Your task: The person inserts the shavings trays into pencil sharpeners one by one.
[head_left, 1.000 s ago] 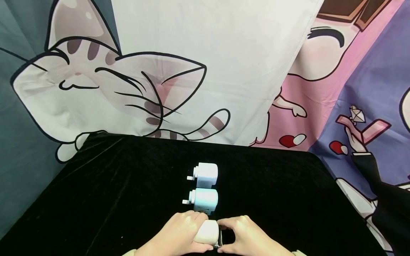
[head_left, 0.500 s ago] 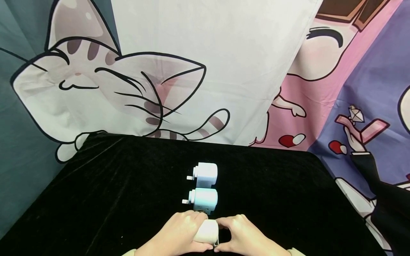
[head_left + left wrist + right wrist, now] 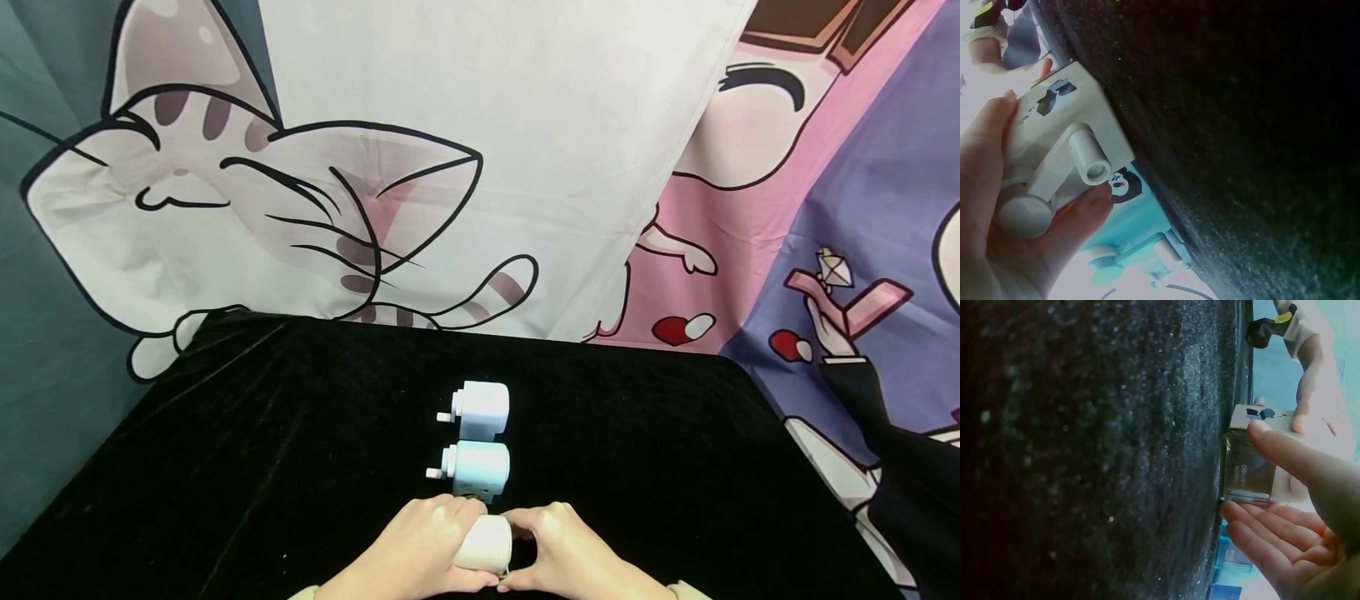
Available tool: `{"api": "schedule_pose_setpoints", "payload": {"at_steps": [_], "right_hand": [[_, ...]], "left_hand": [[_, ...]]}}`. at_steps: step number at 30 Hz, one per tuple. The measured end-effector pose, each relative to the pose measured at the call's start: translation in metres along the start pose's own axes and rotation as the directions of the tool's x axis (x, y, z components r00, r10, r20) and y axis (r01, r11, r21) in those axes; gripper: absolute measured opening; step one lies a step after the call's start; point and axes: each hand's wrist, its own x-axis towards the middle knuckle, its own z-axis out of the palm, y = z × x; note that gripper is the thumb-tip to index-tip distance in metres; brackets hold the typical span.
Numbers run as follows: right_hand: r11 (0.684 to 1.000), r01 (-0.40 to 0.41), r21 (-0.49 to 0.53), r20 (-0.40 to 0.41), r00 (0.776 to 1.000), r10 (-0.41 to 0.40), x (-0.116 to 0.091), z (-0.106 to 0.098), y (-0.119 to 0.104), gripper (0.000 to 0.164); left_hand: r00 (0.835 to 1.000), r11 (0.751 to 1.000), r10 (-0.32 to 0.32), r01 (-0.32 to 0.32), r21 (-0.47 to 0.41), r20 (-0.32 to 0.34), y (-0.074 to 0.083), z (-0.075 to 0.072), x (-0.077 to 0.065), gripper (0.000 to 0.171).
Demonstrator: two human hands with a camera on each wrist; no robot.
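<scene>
A cream hand-crank pencil sharpener (image 3: 483, 543) sits at the near edge of the black cloth. My left hand (image 3: 416, 542) grips its body, with thumb and fingers on opposite sides. In the left wrist view its crank (image 3: 1050, 172) and a dark animal print on the casing show. At the other end, my right hand (image 3: 573, 550) pinches the sharpener's clear shavings drawer (image 3: 1249, 472) between thumb and fingertips. The drawer's face lies flush against the body. My palm stands apart from it.
A light blue crank sharpener (image 3: 482, 468) stands just beyond my left hand, and a pale lilac one (image 3: 485, 408) behind it. Both have cranks pointing left. Black velvety cloth (image 3: 300, 450) covers the table, and a cartoon-printed curtain (image 3: 585, 167) hangs behind.
The drawer, which stuck out on the right a second ago, has slid left into the sharpener's body. My right hand moved slightly left with it. My left hand stayed put.
</scene>
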Motion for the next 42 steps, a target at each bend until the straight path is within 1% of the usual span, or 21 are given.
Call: {"api": "schedule_pose_setpoints", "payload": {"at_steps": [4, 8, 13, 17, 22, 29, 34, 38, 42], "right_hand": [[1.000, -0.011, -0.007, -0.023, 1.000, 0.011, 0.001, 0.002, -0.002, 0.043], [0.999, -0.046, -0.004, -0.030, 0.999, 0.046, 0.002, 0.004, -0.005, 0.044], [0.993, -0.108, 0.044, 0.005, 0.994, 0.108, 0.003, 0.004, -0.009, 0.042], [0.989, -0.135, 0.060, 0.024, 0.991, 0.134, 0.004, 0.003, -0.011, 0.041], [0.988, -0.138, 0.062, 0.022, 0.990, 0.137, 0.004, 0.006, -0.011, 0.040], [0.986, -0.153, 0.064, 0.026, 0.988, 0.151, 0.005, 0.007, -0.012, 0.039], [0.988, -0.139, 0.071, 0.043, 0.990, 0.136, 0.005, 0.008, -0.011, 0.040], [0.993, -0.110, 0.043, 0.044, 0.993, 0.109, 0.005, 0.010, -0.010, 0.041], [0.995, -0.094, 0.021, 0.035, 0.995, 0.093, 0.004, 0.011, -0.010, 0.043]], "left_hand": [[1.000, 1.000, 0.003, -0.003, 0.004, -0.006, 0.000, -0.001, -0.001, 0.044], [1.000, 1.000, 0.008, -0.008, 0.002, -0.023, 0.000, -0.001, -0.002, 0.044], [0.999, 1.000, 0.013, -0.013, -0.005, -0.036, 0.000, 0.000, -0.002, 0.043], [0.999, 1.000, 0.018, -0.018, -0.001, -0.034, 0.000, 0.001, -0.002, 0.043], [0.999, 1.000, 0.024, -0.024, 0.009, -0.036, 0.000, 0.000, -0.003, 0.043], [0.999, 1.000, 0.017, -0.017, 0.007, -0.037, -0.001, 0.000, -0.004, 0.042], [0.998, 1.000, 0.016, -0.015, 0.022, -0.053, -0.002, 0.001, -0.005, 0.042], [0.997, 0.999, 0.009, -0.006, 0.039, -0.077, -0.003, 0.003, -0.006, 0.043], [0.997, 0.999, -0.002, 0.005, 0.036, -0.083, -0.003, 0.004, -0.007, 0.045]]}}
